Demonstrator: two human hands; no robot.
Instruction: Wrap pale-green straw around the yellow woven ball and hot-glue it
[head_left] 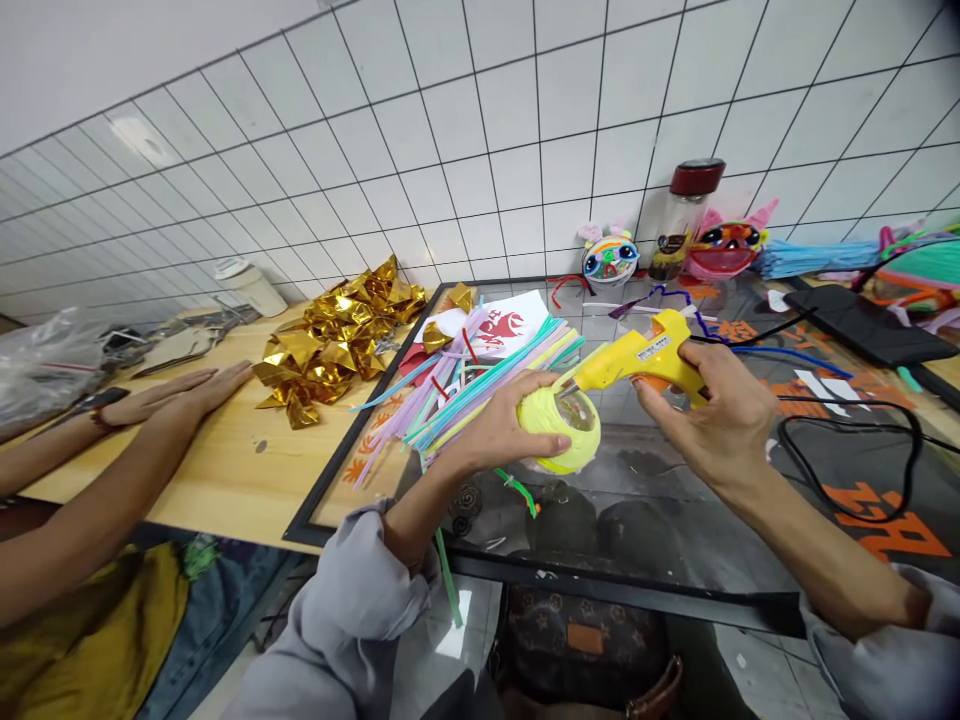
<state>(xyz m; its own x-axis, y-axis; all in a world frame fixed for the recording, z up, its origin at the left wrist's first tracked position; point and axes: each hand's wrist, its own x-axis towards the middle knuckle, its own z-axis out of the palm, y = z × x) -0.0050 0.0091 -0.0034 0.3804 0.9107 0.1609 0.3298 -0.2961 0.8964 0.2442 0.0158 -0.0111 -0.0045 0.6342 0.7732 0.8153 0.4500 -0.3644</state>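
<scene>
My left hand [499,425] grips a small round cup wrapped in yellow pipe cleaner [562,432], held on its side above the glass table [675,520]. My right hand [716,415] holds a yellow hot glue gun [637,362], its nozzle pointing left and touching the rim of the yellow cup. The gun's black cord [855,440] loops over the glass to the right. A green pipe cleaner piece [517,488] hangs just below my left hand.
A bundle of pastel pipe cleaners [465,390] lies left of the cup. Crumpled gold foil [337,340] sits on the wooden table [225,460]. Another person's hands [172,395] rest flat there. Craft masks [724,248], a jar [686,215] and a black tablet [870,325] stand behind.
</scene>
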